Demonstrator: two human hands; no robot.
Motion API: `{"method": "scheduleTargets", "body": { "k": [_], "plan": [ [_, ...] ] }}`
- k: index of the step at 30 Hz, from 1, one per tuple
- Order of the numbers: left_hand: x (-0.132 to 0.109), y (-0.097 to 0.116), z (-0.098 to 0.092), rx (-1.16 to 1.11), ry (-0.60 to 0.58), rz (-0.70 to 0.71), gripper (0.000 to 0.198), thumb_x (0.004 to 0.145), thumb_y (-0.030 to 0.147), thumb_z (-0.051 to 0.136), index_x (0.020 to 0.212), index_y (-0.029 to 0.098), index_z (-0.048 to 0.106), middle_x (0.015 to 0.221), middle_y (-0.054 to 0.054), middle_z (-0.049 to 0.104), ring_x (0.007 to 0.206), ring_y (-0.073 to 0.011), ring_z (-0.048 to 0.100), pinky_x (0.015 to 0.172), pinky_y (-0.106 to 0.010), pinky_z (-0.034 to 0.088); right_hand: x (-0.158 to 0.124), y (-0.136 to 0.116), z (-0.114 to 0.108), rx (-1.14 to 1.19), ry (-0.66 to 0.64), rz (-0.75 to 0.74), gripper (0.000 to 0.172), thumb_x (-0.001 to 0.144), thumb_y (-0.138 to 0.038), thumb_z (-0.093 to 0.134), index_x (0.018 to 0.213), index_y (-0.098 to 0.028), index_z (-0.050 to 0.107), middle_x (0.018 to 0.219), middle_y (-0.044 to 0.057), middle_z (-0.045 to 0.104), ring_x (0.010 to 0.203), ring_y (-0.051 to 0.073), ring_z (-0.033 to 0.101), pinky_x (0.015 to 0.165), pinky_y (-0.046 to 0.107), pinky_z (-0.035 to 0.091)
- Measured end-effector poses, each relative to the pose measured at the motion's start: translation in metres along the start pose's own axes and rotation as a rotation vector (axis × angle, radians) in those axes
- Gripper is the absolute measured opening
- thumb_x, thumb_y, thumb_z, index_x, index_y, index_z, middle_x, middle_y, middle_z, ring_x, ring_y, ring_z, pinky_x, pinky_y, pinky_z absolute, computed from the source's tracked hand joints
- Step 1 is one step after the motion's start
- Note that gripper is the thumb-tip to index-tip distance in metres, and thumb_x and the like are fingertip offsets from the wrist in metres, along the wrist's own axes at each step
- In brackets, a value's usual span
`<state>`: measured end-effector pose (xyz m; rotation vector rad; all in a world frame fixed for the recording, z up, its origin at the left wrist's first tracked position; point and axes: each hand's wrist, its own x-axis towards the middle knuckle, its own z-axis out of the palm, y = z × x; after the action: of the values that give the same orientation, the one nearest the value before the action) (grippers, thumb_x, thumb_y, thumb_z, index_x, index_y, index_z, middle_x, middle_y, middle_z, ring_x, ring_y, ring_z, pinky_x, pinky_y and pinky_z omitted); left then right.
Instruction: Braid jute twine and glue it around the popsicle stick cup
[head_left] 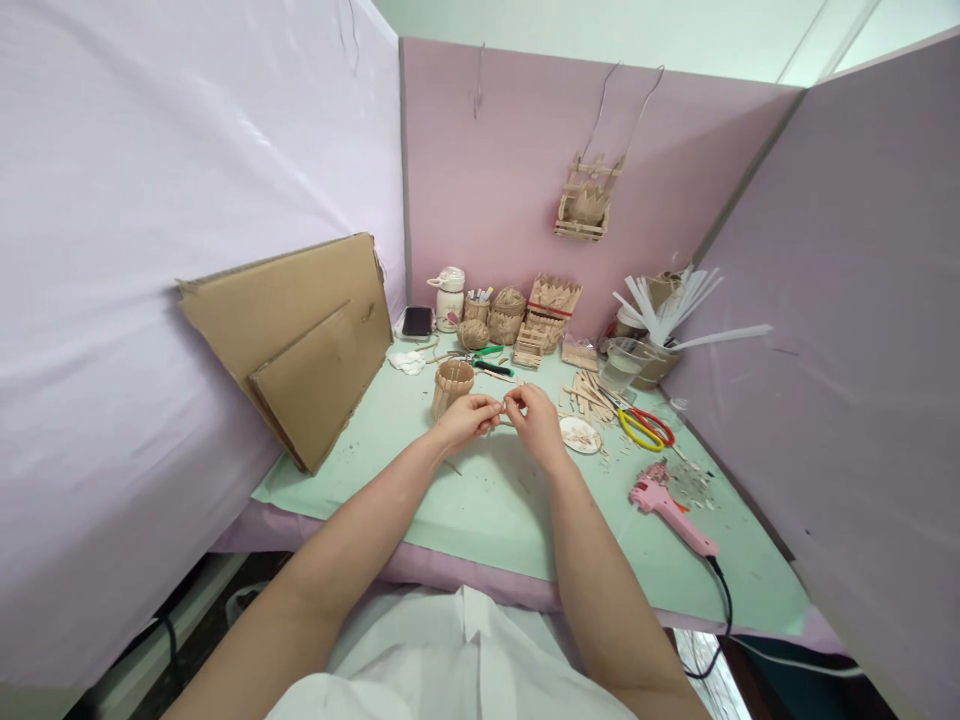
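My left hand [474, 418] and my right hand [531, 412] meet above the middle of the table, fingertips pinched close together. A thin, cord-like piece [506, 424] shows between and just below the fingers; its full length is hidden. What exactly each pinch holds is too small to tell. Just behind my left hand stands a round wooden-stick cup [453, 384], upright, its lower part partly covered by the hand. To the right of my right hand lies a white oval dish [580, 435] with small bits in it.
Scissors [646, 428] and loose wooden sticks [589, 397] lie to the right, with a pink glue gun [675, 515] nearer the front. Pliers [493, 369], a twine ball [473, 334] and a bottle [450, 300] are at the back. Cardboard [322, 350] leans at left.
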<state>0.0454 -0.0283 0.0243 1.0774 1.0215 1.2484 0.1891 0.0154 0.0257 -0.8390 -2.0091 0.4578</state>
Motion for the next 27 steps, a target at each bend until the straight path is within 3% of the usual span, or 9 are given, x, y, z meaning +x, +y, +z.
{"method": "scheduleTargets", "body": {
  "k": [3,7,13,16,19,22,24,27],
  "plan": [
    [0.002,0.0,-0.002,0.027,-0.027,0.02,0.034,0.063,0.043,0.072,0.07,0.012,0.059,0.055,0.001,0.054,0.043,-0.0032,0.034,0.043,-0.02,0.019,-0.001,0.001,0.005,-0.044,0.035,-0.004,0.013,0.081,-0.027,0.047,0.071,-0.021,0.053,0.076,0.004,0.057,0.075,0.018,0.05,0.073,0.032,0.039],
    [-0.001,0.001,0.0,0.008,-0.003,-0.035,0.032,0.065,0.042,0.07,0.072,0.013,0.061,0.057,0.0,0.056,0.041,-0.0029,0.032,0.042,-0.021,0.015,0.0,0.0,0.006,0.092,0.05,0.114,0.015,0.08,-0.03,0.047,0.072,-0.02,0.054,0.072,0.002,0.057,0.071,0.016,0.05,0.07,0.031,0.039],
    [-0.007,0.005,0.003,0.06,-0.079,-0.073,0.033,0.064,0.043,0.072,0.073,0.013,0.062,0.062,-0.001,0.059,0.039,-0.0016,0.026,0.042,-0.022,0.01,0.008,0.011,-0.005,0.64,0.357,0.472,0.013,0.073,-0.034,0.047,0.071,-0.022,0.046,0.065,-0.003,0.052,0.055,0.011,0.047,0.055,0.026,0.039],
    [-0.009,0.01,-0.004,0.033,-0.148,-0.082,0.034,0.063,0.042,0.074,0.075,0.012,0.063,0.062,-0.001,0.059,0.04,-0.001,0.025,0.042,-0.022,0.01,0.012,0.02,-0.011,0.899,0.455,0.587,0.013,0.068,-0.033,0.047,0.07,-0.022,0.042,0.067,-0.003,0.052,0.051,0.009,0.046,0.049,0.024,0.038],
    [-0.011,0.017,-0.014,-0.007,-0.209,-0.087,0.035,0.064,0.041,0.074,0.078,0.011,0.064,0.062,-0.002,0.058,0.04,-0.0005,0.024,0.041,-0.021,0.011,0.015,0.026,-0.013,1.017,0.553,0.671,0.011,0.065,-0.029,0.047,0.069,-0.021,0.04,0.066,-0.003,0.05,0.05,0.008,0.044,0.049,0.022,0.039],
    [-0.013,0.022,-0.021,-0.032,-0.239,-0.101,0.033,0.065,0.04,0.074,0.077,0.011,0.064,0.062,-0.002,0.058,0.041,-0.0002,0.025,0.041,-0.02,0.012,0.014,0.03,-0.011,0.922,0.624,0.758,0.009,0.066,-0.028,0.044,0.07,-0.022,0.039,0.068,-0.003,0.048,0.054,0.009,0.045,0.052,0.024,0.04],
    [-0.014,0.023,-0.024,-0.057,-0.245,-0.11,0.032,0.067,0.039,0.073,0.078,0.011,0.063,0.061,-0.001,0.056,0.041,0.0001,0.025,0.042,-0.019,0.014,0.012,0.029,-0.009,0.702,0.664,0.767,0.01,0.067,-0.028,0.044,0.074,-0.021,0.042,0.073,-0.001,0.05,0.062,0.012,0.049,0.058,0.026,0.042],
    [-0.013,0.022,-0.025,-0.092,-0.236,-0.117,0.032,0.068,0.039,0.073,0.078,0.011,0.062,0.06,0.001,0.054,0.041,0.0005,0.024,0.042,-0.018,0.013,0.007,0.019,-0.006,0.309,0.705,0.529,0.022,0.067,-0.026,0.048,0.088,-0.02,0.051,0.094,0.005,0.056,0.085,0.017,0.053,0.078,0.033,0.043]
  ]
}}
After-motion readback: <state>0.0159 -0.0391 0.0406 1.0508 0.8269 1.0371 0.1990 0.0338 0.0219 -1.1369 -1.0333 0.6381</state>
